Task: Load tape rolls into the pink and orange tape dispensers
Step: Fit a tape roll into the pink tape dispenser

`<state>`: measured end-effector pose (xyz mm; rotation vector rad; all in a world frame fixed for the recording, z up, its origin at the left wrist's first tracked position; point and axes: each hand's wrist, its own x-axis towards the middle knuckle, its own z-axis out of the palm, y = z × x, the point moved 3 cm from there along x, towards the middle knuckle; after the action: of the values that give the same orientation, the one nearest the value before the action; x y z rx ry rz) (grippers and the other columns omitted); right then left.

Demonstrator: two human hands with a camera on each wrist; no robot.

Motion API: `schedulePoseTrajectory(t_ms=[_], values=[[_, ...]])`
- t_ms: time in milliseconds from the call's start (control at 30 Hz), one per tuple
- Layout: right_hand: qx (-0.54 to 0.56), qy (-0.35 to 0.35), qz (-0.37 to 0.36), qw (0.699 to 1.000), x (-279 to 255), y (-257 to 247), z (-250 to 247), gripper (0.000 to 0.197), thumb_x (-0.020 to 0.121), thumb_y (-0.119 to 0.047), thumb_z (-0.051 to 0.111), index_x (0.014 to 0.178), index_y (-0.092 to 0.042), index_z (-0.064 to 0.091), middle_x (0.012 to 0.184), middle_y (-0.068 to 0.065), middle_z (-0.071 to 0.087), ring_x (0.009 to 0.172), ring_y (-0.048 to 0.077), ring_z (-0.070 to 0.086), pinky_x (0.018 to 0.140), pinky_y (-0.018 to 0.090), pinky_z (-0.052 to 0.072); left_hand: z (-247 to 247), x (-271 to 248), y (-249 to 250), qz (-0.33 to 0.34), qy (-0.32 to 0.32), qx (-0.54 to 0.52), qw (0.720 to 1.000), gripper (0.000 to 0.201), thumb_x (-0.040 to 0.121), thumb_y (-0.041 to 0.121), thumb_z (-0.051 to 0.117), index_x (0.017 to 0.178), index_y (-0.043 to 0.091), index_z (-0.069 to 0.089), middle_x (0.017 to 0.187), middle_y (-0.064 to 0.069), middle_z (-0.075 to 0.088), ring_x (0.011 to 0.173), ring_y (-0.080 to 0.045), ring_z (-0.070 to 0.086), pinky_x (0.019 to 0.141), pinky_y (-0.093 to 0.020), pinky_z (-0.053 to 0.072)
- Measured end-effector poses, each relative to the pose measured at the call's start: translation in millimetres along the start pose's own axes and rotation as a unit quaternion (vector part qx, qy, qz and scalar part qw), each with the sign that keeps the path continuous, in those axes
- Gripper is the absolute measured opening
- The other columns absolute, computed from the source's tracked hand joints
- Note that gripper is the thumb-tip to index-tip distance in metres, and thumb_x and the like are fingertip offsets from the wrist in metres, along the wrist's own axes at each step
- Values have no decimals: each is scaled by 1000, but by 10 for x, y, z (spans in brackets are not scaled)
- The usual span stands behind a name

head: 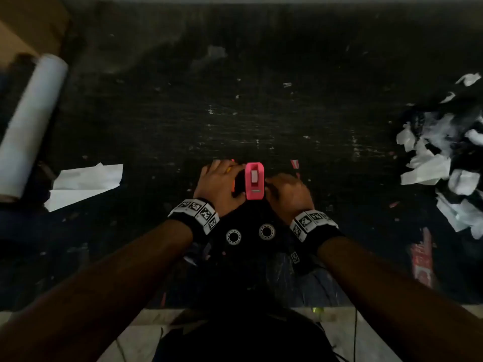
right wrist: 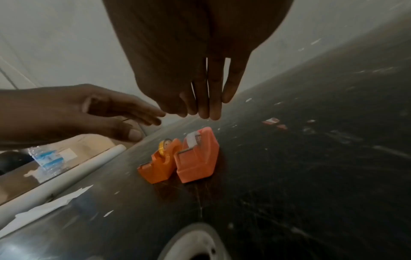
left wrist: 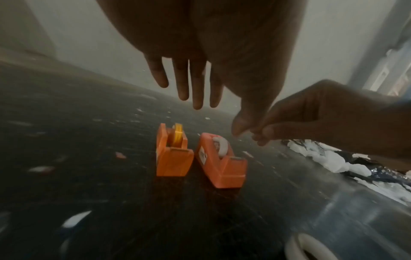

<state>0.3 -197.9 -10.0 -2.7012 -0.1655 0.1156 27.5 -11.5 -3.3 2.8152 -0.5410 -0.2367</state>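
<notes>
Both dispensers loaded, side by side, long axes near-far. Left hand [left wrist: 189, 73] slack above orange dispenser [left wrist: 172, 156]; right hand [left wrist: 311, 114] fingers pinched, empty, beside pink dispenser [head: 254, 182].

1. From the head view, we see the left hand [head: 218, 182] hiding most of the orange tape dispenser [head: 233, 182].
2. A white tape roll [left wrist: 311, 248] is cut off by the left wrist view's near edge.
3. We cannot read the pink tape dispenser's [left wrist: 219, 161] label.

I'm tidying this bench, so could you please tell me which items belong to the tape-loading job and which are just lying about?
Job:
pink dispenser, white roll loaded
orange dispenser, yellow roll loaded
two spare tape rolls

Lying about:
white paper roll
paper sheet
crumpled scraps
water bottle
</notes>
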Motion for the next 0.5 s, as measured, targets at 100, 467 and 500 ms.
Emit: schedulePoseTrajectory(t_ms=[100,467,500], values=[[-16,-35,-19,999,267,-2,96,22,84,-21,69,101,-7,70,99,15,70,92,37,67,79,44,55,74,250,19,19,-67,38,997,104,62,83,45,151,29,36,152,0,41,142,-26,34,113,-48,28],[-48,-95,-37,994,747,60,375,34,79,-26,73,107,-7,70,111,18,58,100,40,57,83,51,52,412,629,-50,40,-104,46,993,105,62,76,71,147,20,42,146,0,50,140,-25,37,114,-46,24],[-48,-96,-41,993,753,68,370,35,77,-27,74,105,-7,71,109,17,58,98,40,58,82,50,52,415,629,-54,40,-100,44,993,105,62,77,70,146,20,43,145,1,51,139,-25,38,114,-46,25]])
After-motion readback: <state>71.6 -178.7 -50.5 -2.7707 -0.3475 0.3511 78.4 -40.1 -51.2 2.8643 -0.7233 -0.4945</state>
